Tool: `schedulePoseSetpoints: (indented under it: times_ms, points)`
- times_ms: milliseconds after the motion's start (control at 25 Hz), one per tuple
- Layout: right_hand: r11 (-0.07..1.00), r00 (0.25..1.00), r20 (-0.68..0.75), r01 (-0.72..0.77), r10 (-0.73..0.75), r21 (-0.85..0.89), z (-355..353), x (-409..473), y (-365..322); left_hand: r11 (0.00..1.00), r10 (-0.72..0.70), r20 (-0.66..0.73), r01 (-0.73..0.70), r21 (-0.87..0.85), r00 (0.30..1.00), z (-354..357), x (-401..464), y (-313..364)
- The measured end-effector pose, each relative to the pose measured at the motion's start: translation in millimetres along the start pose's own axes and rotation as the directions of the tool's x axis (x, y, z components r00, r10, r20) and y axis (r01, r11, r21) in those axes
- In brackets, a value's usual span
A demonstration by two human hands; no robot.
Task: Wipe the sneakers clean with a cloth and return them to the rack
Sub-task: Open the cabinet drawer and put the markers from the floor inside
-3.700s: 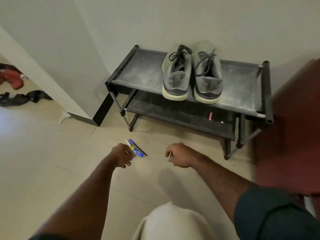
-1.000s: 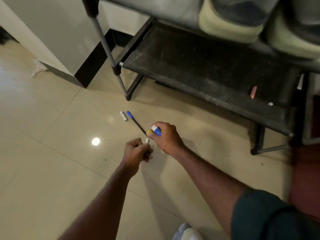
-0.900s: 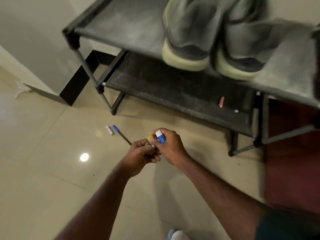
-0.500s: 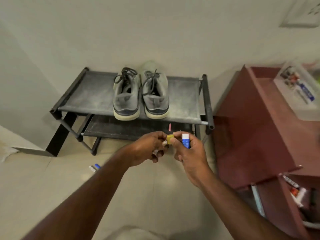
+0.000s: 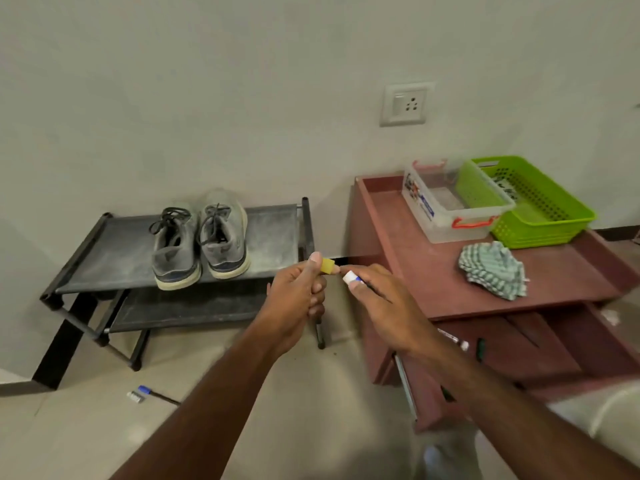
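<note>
A pair of grey sneakers (image 5: 199, 245) stands side by side on the top shelf of a black two-tier rack (image 5: 104, 251) against the far wall, toes pointing near. The left hand (image 5: 294, 296) is held up in front of the rack's right end, fingers curled, pinching a small yellow piece (image 5: 327, 265) between thumb and forefinger. Just to its right, the right hand (image 5: 384, 303) holds a small white and blue object (image 5: 351, 278) at its fingertips, the other fingers loosely extended. On the right, a reddish-brown desk (image 5: 433, 271) carries a crumpled green-and-white checked cloth (image 5: 493, 275), a clear plastic box (image 5: 440, 206) and a green basket (image 5: 530, 202) at its far side. On the floor (image 5: 86, 438) near the rack lie a blue-capped pen (image 5: 156, 394) and a small white item (image 5: 134, 396).
</note>
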State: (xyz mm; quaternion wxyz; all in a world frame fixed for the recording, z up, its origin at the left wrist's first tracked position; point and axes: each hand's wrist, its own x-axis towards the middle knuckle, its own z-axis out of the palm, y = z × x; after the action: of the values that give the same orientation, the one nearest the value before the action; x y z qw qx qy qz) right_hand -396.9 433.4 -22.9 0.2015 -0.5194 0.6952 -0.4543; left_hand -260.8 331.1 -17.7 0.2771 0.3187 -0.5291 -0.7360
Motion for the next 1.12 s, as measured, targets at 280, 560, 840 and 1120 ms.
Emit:
schedulePoseSetpoints:
  times_ms: [280, 560, 840, 1120]
  points:
    - [0.926, 0.929, -0.347, 0.012, 0.129, 0.378, -40.8, -10.8, 3.4, 0.999, 0.023, 0.000, -0.023, -0.034, 1.000, 63.7, 0.2, 2.5]
    - [0.922, 0.909, -0.397, 0.037, 0.129, 0.385, -57.0, -12.6, 2.6, 0.994, -0.020, 0.066, 0.026, -0.104, 0.998, 90.6, -4.8, 8.4]
    - [0.904, 0.952, -0.272, -0.011, 0.140, 0.427, -59.9, -8.6, 10.5, 0.995, 0.042, 0.142, -0.054, 0.086, 0.989, 92.7, -1.9, 14.8]
    - [0.976, 0.982, -0.030, -0.181, 0.186, 0.123, -112.6, -23.3, 11.4, 0.978, -0.167, 0.208, 0.136, 0.155, 0.964, 115.6, 12.5, 6.8]
